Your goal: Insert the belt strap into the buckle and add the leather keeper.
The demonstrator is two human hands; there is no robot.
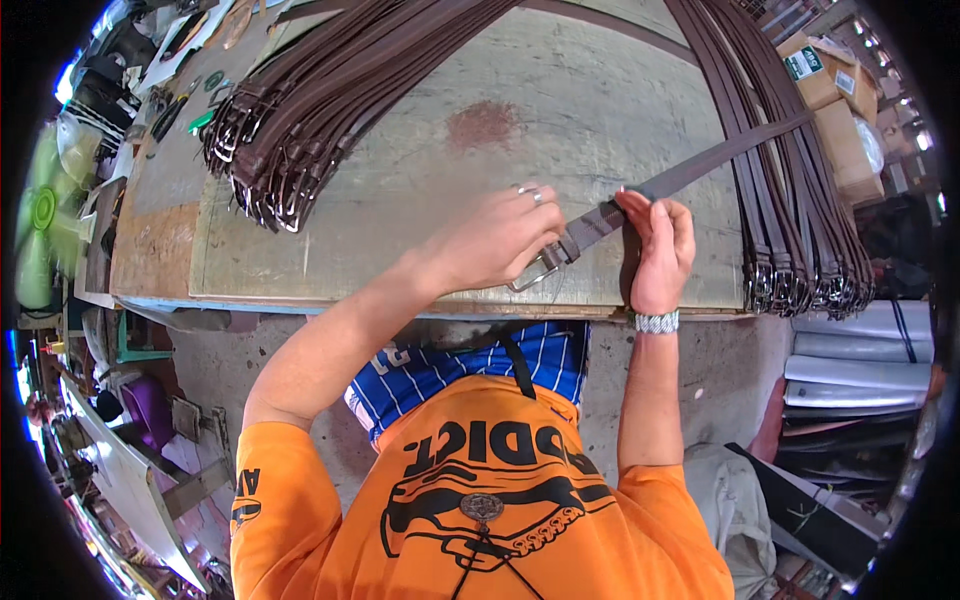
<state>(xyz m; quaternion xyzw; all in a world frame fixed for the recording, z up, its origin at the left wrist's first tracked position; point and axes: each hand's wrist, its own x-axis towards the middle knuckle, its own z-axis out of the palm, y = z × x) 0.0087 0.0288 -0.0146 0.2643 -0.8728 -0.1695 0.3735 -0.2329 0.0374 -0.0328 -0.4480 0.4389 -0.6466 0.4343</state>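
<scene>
A dark brown belt [705, 165] slants across the worktable, its metal buckle [541, 272] close to the front edge. My left hand [500, 235], with rings on its fingers, is closed on the belt beside the buckle; part of its grip is hidden under the fingers. Farther along the strap, my right hand [662, 245] pinches the belt between thumb and fingers, palm turned inward. The strap's far end lies over a row of hanging brown belts [790, 200] at the right. On the left of the table is a thick heap of similar belts [330, 110], buckles toward me.
The worn wooden worktable [420, 180] has a reddish stain near its middle. Cardboard boxes [835, 110] stand beyond its right side. Rolls of grey sheet material [855, 370] are stacked at the lower right. A green fan [42, 210] stands at the left, near scattered tools.
</scene>
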